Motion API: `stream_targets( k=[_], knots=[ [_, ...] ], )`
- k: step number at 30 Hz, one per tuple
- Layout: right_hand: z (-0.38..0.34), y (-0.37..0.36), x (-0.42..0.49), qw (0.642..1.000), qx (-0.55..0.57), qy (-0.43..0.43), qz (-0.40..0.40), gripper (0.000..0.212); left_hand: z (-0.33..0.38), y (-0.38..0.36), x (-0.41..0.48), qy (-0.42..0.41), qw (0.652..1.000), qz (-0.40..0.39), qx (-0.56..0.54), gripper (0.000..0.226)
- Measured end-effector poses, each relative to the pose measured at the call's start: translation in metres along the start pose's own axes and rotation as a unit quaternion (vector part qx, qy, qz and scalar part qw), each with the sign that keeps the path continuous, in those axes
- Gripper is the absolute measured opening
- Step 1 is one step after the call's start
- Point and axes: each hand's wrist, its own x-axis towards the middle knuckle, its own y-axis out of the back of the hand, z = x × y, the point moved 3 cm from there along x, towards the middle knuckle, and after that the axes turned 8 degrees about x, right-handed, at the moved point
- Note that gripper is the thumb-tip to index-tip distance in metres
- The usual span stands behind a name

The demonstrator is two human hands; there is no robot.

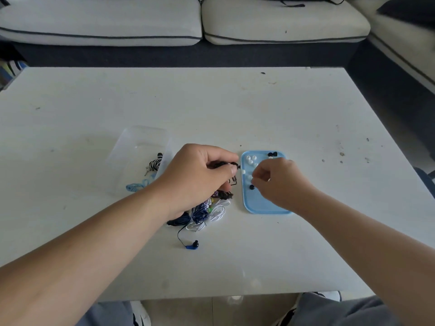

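My left hand (200,177) grips a black earphone (231,164) by its body, just left of a light blue tray (261,203). A small white ear tip (243,172) sits right by the earphone's nozzle. My right hand (280,182) hovers over the tray with curled fingers pinched near that tip; I cannot tell if it holds anything. On the tray lie several white ear tips (250,159) and black ear tips (271,154). A tangle of blue, white and black earphone cables (204,214) lies under my left hand. One blue earbud (192,245) trails toward me.
A clear plastic box (138,158) stands left of the pile, with a black-and-white striped cable (155,164) and a pale blue cable (137,185) at its edge. All of it sits on a white table (211,109). A sofa (188,20) runs beyond the table.
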Motion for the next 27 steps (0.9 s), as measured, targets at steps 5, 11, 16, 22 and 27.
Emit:
stream_targets(
  k=[5, 11, 16, 22, 27],
  knots=[
    [0.009, -0.010, 0.009, 0.998, -0.069, -0.003, -0.012, 0.013, -0.002, 0.004, 0.001, -0.001, 1.000, 0.000, 0.002, 0.020],
    [0.005, -0.013, 0.006, 0.997, -0.077, 0.014, -0.016, 0.011, -0.003, 0.006, 0.001, -0.004, 1.000, 0.001, -0.004, 0.019],
    [0.002, -0.017, 0.006, 0.990, -0.125, 0.038, -0.050, 0.019, -0.003, 0.006, 0.000, -0.009, 1.000, 0.003, -0.005, 0.019],
    [0.000, -0.017, 0.002, 0.986, -0.147, 0.057, -0.060, 0.024, -0.005, 0.008, 0.002, -0.009, 1.000, 0.021, 0.001, 0.014],
    [-0.021, 0.003, -0.008, 0.994, -0.001, 0.108, -0.002, 0.011, -0.004, 0.008, 0.003, -0.009, 1.000, 0.017, -0.003, 0.015]
  ],
)
